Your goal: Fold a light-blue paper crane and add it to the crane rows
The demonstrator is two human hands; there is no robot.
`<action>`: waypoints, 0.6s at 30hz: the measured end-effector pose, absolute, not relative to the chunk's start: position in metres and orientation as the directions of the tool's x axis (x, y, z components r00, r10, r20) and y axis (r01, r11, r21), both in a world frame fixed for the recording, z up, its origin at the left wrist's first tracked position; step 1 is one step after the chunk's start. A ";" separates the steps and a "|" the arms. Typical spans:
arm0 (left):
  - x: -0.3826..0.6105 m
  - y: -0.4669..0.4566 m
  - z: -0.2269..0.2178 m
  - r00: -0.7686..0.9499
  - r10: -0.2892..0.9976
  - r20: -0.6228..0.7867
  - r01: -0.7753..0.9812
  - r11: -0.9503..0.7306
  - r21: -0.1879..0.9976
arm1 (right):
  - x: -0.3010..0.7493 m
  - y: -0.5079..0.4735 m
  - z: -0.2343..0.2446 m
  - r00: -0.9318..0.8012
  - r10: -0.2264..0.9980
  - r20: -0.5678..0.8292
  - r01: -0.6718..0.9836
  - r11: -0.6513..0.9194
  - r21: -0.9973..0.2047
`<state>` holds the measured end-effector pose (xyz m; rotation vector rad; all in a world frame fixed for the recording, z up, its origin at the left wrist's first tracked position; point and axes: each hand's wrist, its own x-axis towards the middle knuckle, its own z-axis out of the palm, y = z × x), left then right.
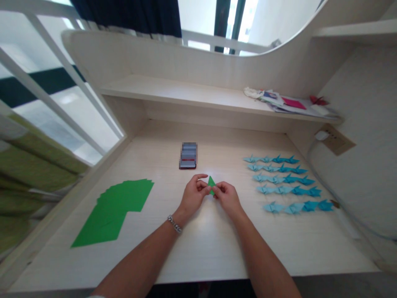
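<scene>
My left hand [194,194] and my right hand [228,198] hover together over the middle of the pale wood desk [198,256]. Between their fingertips they pinch a small green paper piece [211,184], folded to a pointed triangular shape. Its lower part is hidden by my fingers. A metal chain bracelet [174,224] circles my left wrist. To the left of my hands, a fanned stack of green paper sheets [118,209] lies flat on the desk.
A phone [187,155] lies just beyond my hands. Several rows of blue and teal origami cranes [285,182] stand to the right. Above the desk, a shelf [173,93] holds papers [288,103] and a red paper crane. A wall socket [335,139] has a cable running down the right wall.
</scene>
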<state>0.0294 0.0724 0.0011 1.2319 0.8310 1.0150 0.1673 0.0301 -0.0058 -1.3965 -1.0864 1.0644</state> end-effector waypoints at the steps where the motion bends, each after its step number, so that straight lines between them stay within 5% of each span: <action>1: 0.029 0.073 0.002 0.357 0.934 0.008 -0.155 0.051 0.987 | 0.168 0.030 -0.006 0.202 0.978 -0.042 0.100 -0.064 -0.993; 5: 0.029 0.076 0.003 0.392 0.920 -0.029 -0.089 0.069 0.994 | 0.168 0.027 -0.004 0.184 0.983 -0.006 0.206 -0.045 -0.978; 11: 0.028 0.077 0.002 0.300 0.954 0.006 -0.057 0.012 0.998 | 0.163 0.027 -0.005 0.088 0.992 -0.091 0.059 -0.096 -0.994; 18: 0.026 0.077 0.005 0.278 0.960 0.028 -0.070 -0.009 0.997 | 0.159 0.026 -0.002 0.140 0.989 -0.053 0.140 -0.073 -0.987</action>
